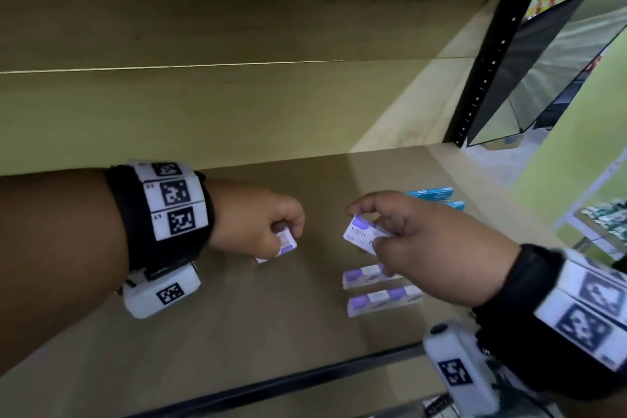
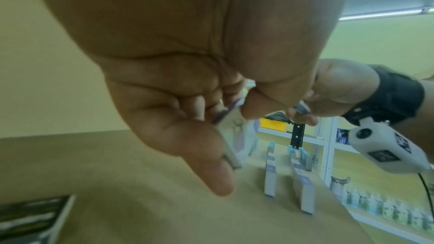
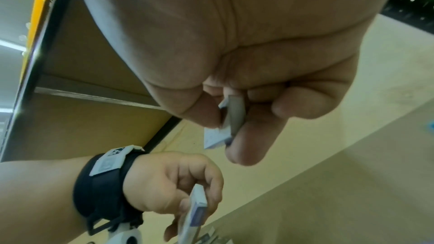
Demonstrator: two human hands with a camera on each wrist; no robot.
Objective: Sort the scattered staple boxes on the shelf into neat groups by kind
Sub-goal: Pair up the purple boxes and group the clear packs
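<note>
My left hand (image 1: 268,231) grips a purple-and-white staple box (image 1: 283,243) just above the wooden shelf board (image 1: 237,316); the same box (image 2: 234,136) shows between thumb and fingers in the left wrist view. My right hand (image 1: 407,237) pinches a second purple-and-white box (image 1: 361,234) in the air, also seen as the box (image 3: 225,127) in the right wrist view. Below it, two purple boxes (image 1: 368,276) (image 1: 383,300) lie side by side on the shelf. Two blue boxes (image 1: 431,194) lie behind my right hand, partly hidden.
The shelf has a tan back wall (image 1: 203,112) and a black front edge (image 1: 271,380). A black perforated upright (image 1: 488,61) stands at the right. A dark striped thing (image 2: 30,218) lies at the lower left of the left wrist view.
</note>
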